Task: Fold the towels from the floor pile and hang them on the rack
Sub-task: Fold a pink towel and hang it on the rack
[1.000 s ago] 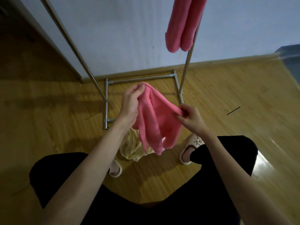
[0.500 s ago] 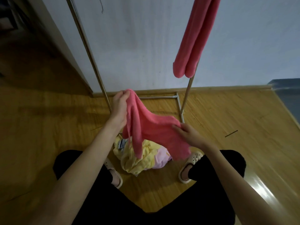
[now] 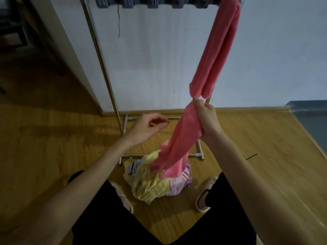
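**Pink towel gathered in one hand, ready to go up**

My right hand (image 3: 207, 119) grips the pink towel (image 3: 178, 138) by its bunched upper end; the rest trails down to the floor pile (image 3: 152, 183). My left hand (image 3: 146, 129) hangs beside it, fingers loosely curled, holding nothing. I judge folding barely done. Next I need the left to catch the loose end, then lift over the rack (image 3: 104, 68), beside the hung towel (image 3: 217, 50).

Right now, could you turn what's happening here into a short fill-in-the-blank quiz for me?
1. The right hand grips a bunched ____ towel.
2. The left hand holds ____.
3. A long pink towel hangs from the metal ____.
4. The crumpled pile of cloths lies on the wooden ____.

Missing words: pink; nothing; rack; floor
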`<state>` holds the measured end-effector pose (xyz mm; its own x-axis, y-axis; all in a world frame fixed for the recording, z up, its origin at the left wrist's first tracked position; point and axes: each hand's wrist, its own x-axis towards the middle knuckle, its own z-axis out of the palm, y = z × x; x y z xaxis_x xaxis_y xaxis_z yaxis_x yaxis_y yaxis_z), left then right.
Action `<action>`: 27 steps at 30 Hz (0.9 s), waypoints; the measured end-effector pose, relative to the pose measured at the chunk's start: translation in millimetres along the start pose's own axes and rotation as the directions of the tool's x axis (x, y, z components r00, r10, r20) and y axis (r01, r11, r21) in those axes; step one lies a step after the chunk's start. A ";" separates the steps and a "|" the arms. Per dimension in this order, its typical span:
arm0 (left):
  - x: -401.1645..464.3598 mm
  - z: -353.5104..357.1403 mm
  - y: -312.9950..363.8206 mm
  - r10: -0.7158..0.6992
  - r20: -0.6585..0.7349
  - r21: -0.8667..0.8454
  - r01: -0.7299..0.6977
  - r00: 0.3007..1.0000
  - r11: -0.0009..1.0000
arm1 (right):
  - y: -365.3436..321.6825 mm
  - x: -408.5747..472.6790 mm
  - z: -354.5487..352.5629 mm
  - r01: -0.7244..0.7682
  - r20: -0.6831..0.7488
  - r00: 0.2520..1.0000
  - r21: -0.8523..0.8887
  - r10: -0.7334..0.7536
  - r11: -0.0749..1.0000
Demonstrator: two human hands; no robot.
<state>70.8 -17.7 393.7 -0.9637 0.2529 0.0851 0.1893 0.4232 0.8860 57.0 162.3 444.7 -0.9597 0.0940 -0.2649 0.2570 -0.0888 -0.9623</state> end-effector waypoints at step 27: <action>-34.0 0.0 -4.2 0.006 -0.353 0.058 0.015 0.936 0.998 | 16.1 20.0 4.6 -0.114 -0.033 0.993 0.090 0.117 0.989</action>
<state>102.8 -28.1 387.1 -0.9669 -0.0678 0.2460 0.1851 0.4772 0.8591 41.4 158.2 424.2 -0.9187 0.1159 -0.3776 0.3531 -0.1877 -0.9166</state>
